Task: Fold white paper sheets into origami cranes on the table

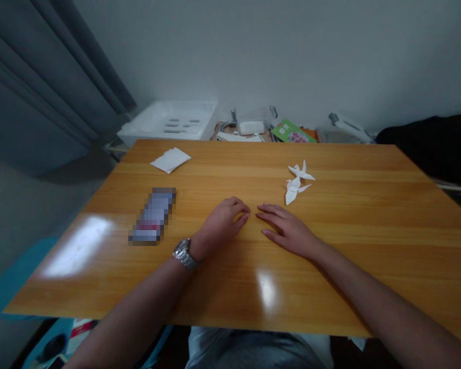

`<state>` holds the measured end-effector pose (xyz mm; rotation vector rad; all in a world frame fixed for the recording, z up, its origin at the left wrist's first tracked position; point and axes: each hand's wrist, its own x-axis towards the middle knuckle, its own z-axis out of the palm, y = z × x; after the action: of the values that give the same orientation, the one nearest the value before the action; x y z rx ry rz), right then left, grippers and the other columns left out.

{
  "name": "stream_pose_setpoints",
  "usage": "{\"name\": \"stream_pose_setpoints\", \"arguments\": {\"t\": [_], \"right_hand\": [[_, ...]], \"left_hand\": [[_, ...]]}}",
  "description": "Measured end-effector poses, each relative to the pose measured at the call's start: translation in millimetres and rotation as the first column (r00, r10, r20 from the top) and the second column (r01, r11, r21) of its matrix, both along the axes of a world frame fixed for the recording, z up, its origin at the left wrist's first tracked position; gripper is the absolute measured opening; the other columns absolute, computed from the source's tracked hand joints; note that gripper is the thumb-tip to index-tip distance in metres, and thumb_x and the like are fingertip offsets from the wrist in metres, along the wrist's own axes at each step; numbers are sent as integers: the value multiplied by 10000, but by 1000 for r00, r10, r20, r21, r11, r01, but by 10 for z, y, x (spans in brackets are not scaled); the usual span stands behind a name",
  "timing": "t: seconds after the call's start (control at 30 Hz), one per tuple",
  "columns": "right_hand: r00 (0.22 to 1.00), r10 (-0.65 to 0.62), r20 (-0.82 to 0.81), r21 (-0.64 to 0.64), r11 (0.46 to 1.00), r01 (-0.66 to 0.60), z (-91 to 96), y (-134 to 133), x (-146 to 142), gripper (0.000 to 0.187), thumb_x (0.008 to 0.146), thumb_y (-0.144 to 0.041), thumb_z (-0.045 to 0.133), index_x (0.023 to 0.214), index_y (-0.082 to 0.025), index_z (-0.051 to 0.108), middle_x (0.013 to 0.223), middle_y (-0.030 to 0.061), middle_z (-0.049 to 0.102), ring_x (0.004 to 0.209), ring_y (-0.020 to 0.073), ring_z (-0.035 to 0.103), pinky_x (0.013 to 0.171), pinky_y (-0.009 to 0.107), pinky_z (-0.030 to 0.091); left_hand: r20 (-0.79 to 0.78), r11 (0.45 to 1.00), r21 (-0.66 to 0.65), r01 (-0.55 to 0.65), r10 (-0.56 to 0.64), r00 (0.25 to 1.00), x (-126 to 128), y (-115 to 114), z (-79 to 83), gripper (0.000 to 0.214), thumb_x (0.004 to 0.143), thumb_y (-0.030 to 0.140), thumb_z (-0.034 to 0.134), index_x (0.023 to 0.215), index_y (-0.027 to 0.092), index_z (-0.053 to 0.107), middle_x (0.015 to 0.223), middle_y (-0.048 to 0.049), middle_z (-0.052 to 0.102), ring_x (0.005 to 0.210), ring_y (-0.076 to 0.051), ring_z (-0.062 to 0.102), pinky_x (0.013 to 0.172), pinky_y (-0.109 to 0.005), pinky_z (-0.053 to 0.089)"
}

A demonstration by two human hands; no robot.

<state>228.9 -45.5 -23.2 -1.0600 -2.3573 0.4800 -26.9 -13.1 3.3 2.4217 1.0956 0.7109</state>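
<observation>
Both hands rest on the wooden table, a small gap between their fingertips. My left hand has a silver watch at its wrist; its fingers are slightly bent, thumb apart from them, with nothing held. My right hand lies palm down with fingers spread, also holding nothing. Just beyond the right hand are two white folded paper cranes, the nearer crane touching or almost touching the farther crane. Left of my left hand lies a phone, its screen pixelated.
White paper sheets lie near the table's far left. Past the far edge stand a white plastic tray and a green booklet among assorted items. Dark fabric is at the right; a grey curtain hangs at the left.
</observation>
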Motion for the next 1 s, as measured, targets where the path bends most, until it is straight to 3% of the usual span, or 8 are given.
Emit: {"name": "stream_pose_setpoints", "arguments": {"t": [0.17, 0.33, 0.5, 0.67, 0.87, 1.0], "right_hand": [[1000, 10, -4, -13, 1000, -10, -2, -10, 12, 439, 990, -335, 596, 1425, -275, 589, 1492, 128, 572, 1408, 299, 513, 1169, 580, 427], [999, -17, -45, -30, 999, 16, -8, -23, 1, 435, 981, -326, 603, 1416, -331, 590, 1479, 92, 587, 1398, 299, 527, 1148, 597, 450], [998, -51, -40, -32, 998, 50, -10, -28, -16, 407, 976, -322, 609, 1383, -331, 616, 1472, 84, 594, 1374, 309, 550, 1123, 590, 482], [997, -80, -11, -25, 997, 80, 12, -32, -39, 363, 976, -324, 606, 1337, -322, 638, 1438, 95, 620, 1339, 316, 581, 1083, 596, 513], [996, -92, -14, -19, 996, 92, 19, -30, -51, 354, 970, -324, 610, 1322, -344, 644, 1418, 83, 633, 1318, 317, 597, 1062, 591, 531], [995, -104, -9, -26, 994, 103, 16, -29, -47, 340, 975, -326, 604, 1311, -354, 647, 1414, 75, 635, 1314, 318, 599, 1059, 593, 532]], "left_hand": [[-15, 995, 29, -96, 96, 995, -230, 108, 346, 188, 1011, 277, 536, 1077, 193, 691, 1095, -80, 683, 1022, -214, 659, 941, -372, 535], [-18, 963, 72, -259, 261, 965, -807, 394, 594, 234, 1006, 320, 504, 1060, 192, 691, 1095, -79, 706, 1055, -221, 663, 974, -377, 520], [-94, 847, 113, -519, 529, 843, -1526, 741, 528, 297, 972, 355, 510, 1152, 181, 669, 1152, -100, 685, 1041, -237, 655, 981, -386, 512], [-194, 790, 141, -597, 613, 766, -1922, 988, 407, 337, 951, 357, 521, 1204, 175, 648, 1235, -125, 660, 1116, -271, 635, 1008, -388, 484], [-281, 823, 150, -549, 567, 774, -2071, 1260, 271, 410, 918, 401, 563, 1265, 192, 617, 1306, -128, 638, 1191, -285, 610, 1047, -384, 451], [-380, 830, 41, -556, 528, 760, -2115, 1385, 201, 522, 885, 479, 597, 1307, 172, 609, 1134, -133, 707, 981, -279, 667, 890, -368, 498]]}}
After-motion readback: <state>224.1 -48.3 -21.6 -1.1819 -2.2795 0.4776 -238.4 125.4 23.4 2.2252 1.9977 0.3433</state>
